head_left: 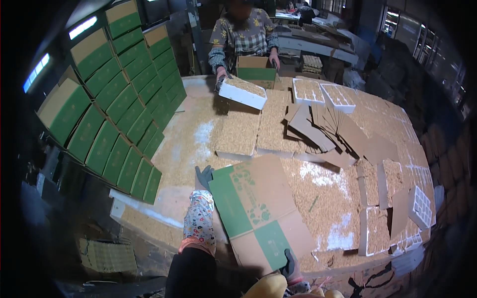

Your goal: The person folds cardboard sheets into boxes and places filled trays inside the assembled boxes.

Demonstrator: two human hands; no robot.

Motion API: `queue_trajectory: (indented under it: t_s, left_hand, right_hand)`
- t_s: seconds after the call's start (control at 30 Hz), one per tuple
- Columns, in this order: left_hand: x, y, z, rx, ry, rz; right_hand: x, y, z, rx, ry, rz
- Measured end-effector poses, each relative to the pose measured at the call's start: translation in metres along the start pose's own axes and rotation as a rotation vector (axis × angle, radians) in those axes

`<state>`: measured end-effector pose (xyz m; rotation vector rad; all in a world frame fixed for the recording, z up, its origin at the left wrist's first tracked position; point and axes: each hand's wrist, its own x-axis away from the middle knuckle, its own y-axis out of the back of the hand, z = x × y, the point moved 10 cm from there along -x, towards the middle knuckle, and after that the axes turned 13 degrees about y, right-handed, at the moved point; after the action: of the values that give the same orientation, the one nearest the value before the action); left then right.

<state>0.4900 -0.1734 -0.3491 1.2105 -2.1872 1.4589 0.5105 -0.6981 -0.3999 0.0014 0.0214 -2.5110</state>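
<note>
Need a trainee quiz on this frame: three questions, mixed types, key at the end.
1. Multiple choice. What does the person's right hand grip?
A) a knife
B) a flattened cardboard box
C) a tape roll

2. True or false: the stacked green boxes stand on the person's right.

3. Open question. What is the co-worker holding up, near the open box?

Key:
1. B
2. False; they stand on the left.
3. A white tray filled with tan flakes.
</note>
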Motion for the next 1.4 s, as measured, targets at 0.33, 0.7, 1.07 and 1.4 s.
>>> queue_trajectory:
  t_s: [0.33, 0.7, 1.07, 1.4]
  left_hand:
    - [0.068, 0.014, 0.064, -1.041, 0.413, 0.301]
    - [0.197, -0.068, 0.085, -1.0, -0.259, -0.017]
    - [0.268, -0.22, 0.027, -0.463, -0.119, 0.055]
    - [0.374, -0.288, 0.204, -2.424, 0.136, 0.991]
  right_hand:
    - [-0.043, 0.148, 0.083, -0.257, -0.376, -0.422]
    - [-0.102, 0.17, 0.168, 0.333, 0.08, -0.119]
    - [-0.116, 0.178, 0.378, 0.012, 0.5, -0.659]
    - [-0.16, 0.084, 0.378, 0.461, 0.461, -0.131]
